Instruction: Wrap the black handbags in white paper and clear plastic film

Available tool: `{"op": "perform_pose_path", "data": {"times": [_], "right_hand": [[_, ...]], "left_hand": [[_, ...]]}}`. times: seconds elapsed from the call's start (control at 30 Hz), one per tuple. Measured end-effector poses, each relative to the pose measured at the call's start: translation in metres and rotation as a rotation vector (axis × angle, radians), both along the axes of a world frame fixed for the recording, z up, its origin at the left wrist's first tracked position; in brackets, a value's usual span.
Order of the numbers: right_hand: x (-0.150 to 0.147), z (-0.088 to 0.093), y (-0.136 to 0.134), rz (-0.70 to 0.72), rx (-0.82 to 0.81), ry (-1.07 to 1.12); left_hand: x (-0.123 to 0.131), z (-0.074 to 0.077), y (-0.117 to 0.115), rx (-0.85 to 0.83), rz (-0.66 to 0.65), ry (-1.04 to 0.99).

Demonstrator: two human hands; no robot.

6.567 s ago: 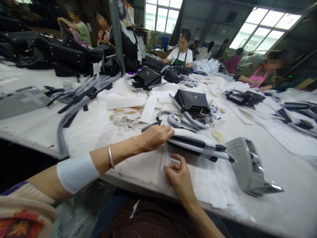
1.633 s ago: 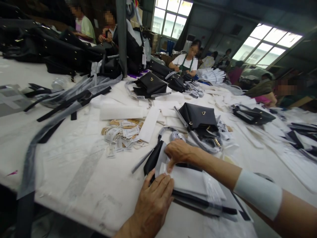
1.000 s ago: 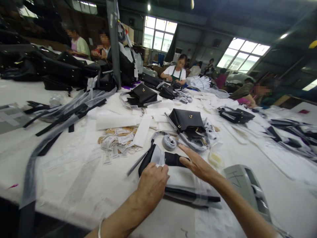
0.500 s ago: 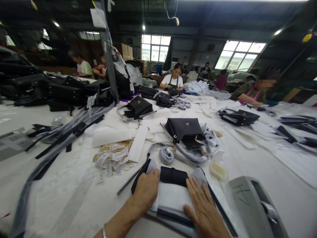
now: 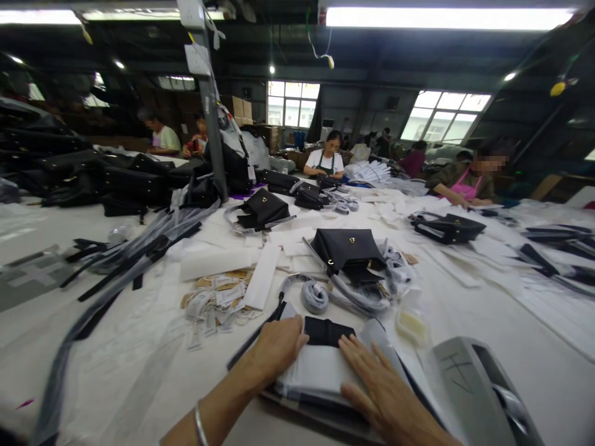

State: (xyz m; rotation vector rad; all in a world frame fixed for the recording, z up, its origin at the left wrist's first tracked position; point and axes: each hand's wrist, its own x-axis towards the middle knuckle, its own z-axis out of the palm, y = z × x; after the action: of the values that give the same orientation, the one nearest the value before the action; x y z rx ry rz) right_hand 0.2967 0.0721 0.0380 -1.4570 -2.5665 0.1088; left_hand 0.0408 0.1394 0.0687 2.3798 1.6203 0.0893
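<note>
A black handbag [image 5: 329, 331] lies in front of me, partly covered by a white wrapping sheet [image 5: 320, 367]. On its left side my left hand [image 5: 277, 348] has its fingers curled in at the edge of the bag and sheet; the fingertips are partly hidden. My right hand [image 5: 379, 378] lies flat across the right part of the sheet, fingers stretched out and holding nothing. Beyond the hands sits another black handbag [image 5: 348, 244] with a gold clasp and a plastic-wrapped strap. A coiled wrapped strap [image 5: 315, 297] is beside it.
To the right stands a grey tape dispenser [image 5: 469, 378], near a yellowish block [image 5: 411, 325]. Tags with strings [image 5: 218, 300] lie in a heap on the left, beside wrapped straps [image 5: 125, 272]. More black bags [image 5: 116, 179] are piled behind a metal post [image 5: 212, 124]. Co-workers sit across the table.
The camera view has tilted up slightly. My left hand has shifted a little inward over the sheet's edge, and my right hand's fingers have slid slightly left.
</note>
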Motion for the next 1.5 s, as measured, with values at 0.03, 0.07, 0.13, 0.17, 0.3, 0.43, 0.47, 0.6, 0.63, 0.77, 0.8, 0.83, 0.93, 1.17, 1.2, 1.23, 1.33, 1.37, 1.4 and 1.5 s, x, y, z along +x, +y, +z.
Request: {"op": "perform_pose_path", "data": {"times": [0.03, 0.07, 0.13, 0.17, 0.3, 0.43, 0.47, 0.6, 0.63, 0.77, 0.8, 0.83, 0.93, 1.17, 1.2, 1.23, 1.33, 1.37, 1.4, 1.5], "right_hand": [[0.004, 0.006, 0.006, -0.007, 0.059, 0.018], [0.008, 0.012, 0.011, -0.012, 0.136, 0.042], [0.014, 0.019, 0.023, 0.005, 0.287, 0.114], [0.015, 0.021, 0.027, 0.027, 0.343, 0.16], [-0.001, 0.022, 0.037, 0.093, 0.378, 0.313], [-0.039, 0.02, 0.039, 0.124, 0.265, 0.334], [-0.048, 0.02, 0.04, 0.144, 0.241, 0.33], [-0.074, 0.021, 0.043, 0.227, 0.197, 0.324], [-0.078, 0.022, 0.044, 0.242, 0.189, 0.324], [-0.094, 0.027, 0.046, 0.293, 0.141, 0.305], [-0.097, 0.028, 0.046, 0.304, 0.128, 0.295], [-0.101, 0.029, 0.046, 0.316, 0.115, 0.284], [-0.109, 0.03, 0.046, 0.366, 0.061, 0.235], [-0.117, 0.041, 0.043, 0.374, 0.019, 0.247], [-0.12, 0.044, 0.043, 0.366, 0.012, 0.28], [-0.125, 0.048, 0.044, 0.354, 0.0, 0.325], [-0.145, 0.059, 0.049, 0.259, -0.075, 0.522], [-0.155, 0.062, 0.052, 0.204, -0.113, 0.609], [-0.165, 0.064, 0.056, 0.14, -0.164, 0.704], [-0.196, 0.067, 0.069, -0.023, -0.399, 0.951]], "left_hand": [[-0.011, 0.007, 0.006, 0.013, 0.041, -0.02], [-0.026, 0.014, 0.013, 0.036, 0.099, -0.033], [-0.061, 0.023, 0.024, 0.091, 0.25, -0.035], [-0.081, 0.024, 0.028, 0.113, 0.326, -0.026], [-0.142, 0.004, 0.031, 0.104, 0.444, -0.01], [-0.16, -0.03, 0.029, 0.081, 0.423, -0.045], [-0.162, -0.035, 0.029, 0.083, 0.422, -0.06], [-0.167, -0.038, 0.031, 0.112, 0.418, -0.127], [-0.168, -0.036, 0.031, 0.13, 0.425, -0.143], [-0.169, -0.027, 0.036, 0.227, 0.447, -0.188], [-0.168, -0.026, 0.039, 0.235, 0.43, -0.196], [-0.167, -0.026, 0.041, 0.234, 0.406, -0.205], [-0.163, -0.03, 0.05, 0.212, 0.362, -0.242], [-0.181, -0.016, 0.06, 0.263, 0.543, -0.469], [-0.187, -0.008, 0.061, 0.268, 0.573, -0.519], [-0.192, 0.0, 0.061, 0.272, 0.596, -0.573], [-0.202, 0.024, 0.063, 0.277, 0.628, -0.721], [-0.204, 0.031, 0.063, 0.273, 0.63, -0.756], [-0.206, 0.037, 0.064, 0.263, 0.628, -0.78], [-0.209, 0.045, 0.067, 0.215, 0.626, -0.793]]}}
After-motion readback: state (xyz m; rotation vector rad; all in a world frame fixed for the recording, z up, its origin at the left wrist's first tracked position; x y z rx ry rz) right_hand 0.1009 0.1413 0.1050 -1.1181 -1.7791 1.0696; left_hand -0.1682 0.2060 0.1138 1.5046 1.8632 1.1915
